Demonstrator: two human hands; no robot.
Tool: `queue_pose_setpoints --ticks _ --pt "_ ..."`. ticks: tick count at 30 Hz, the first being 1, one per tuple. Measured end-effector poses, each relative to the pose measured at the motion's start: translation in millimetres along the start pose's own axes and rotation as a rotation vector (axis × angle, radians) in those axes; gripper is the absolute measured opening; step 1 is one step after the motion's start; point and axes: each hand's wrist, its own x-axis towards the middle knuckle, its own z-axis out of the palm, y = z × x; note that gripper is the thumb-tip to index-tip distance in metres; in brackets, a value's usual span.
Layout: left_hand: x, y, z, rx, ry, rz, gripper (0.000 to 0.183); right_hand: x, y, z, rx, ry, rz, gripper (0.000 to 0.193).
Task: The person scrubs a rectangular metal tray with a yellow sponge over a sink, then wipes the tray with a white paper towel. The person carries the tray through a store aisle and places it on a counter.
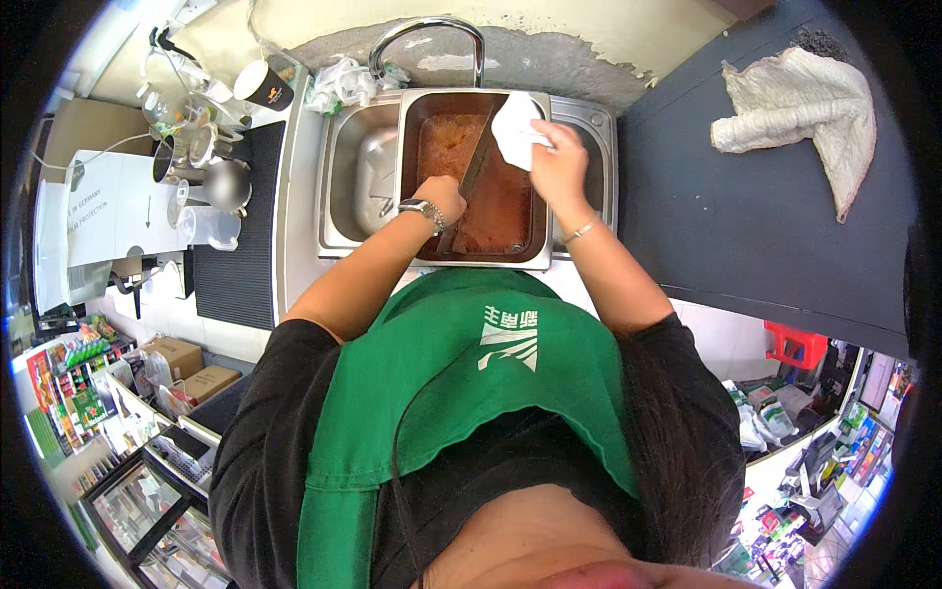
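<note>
A deep steel pan rests across the sink, its inside coated or filled with reddish brown. Slanting through it is a long, dark flat strip, perhaps a divider. My left hand is closed round the strip's lower part, a watch on the wrist. Above the pan's far right side, my right hand grips a white cloth, possibly paper, which hangs beside the strip's upper end. The fingertips of my left hand are mostly hidden.
Behind the pan arches a chrome faucet. Basins show on both sides, the left sink basin more fully. A crumpled plastic bag lies at the back left. Cups and a plastic jug stand left; a beige towel lies on the dark counter at right.
</note>
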Motion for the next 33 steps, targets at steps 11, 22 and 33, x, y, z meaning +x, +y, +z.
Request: queue_pose_setpoints --ticks 11,22,33 --pt "-13 -10 12 -0.067 0.086 -0.020 0.021 11 -2 47 0.277 -0.240 0.320 0.019" --pt "-18 -5 0 -0.033 0.011 -0.003 0.022 16 -9 32 0.701 -0.463 0.711 0.031" --pt "-18 -7 3 -0.019 0.029 -0.026 0.025 16 -30 11 0.916 -0.528 0.912 0.021"
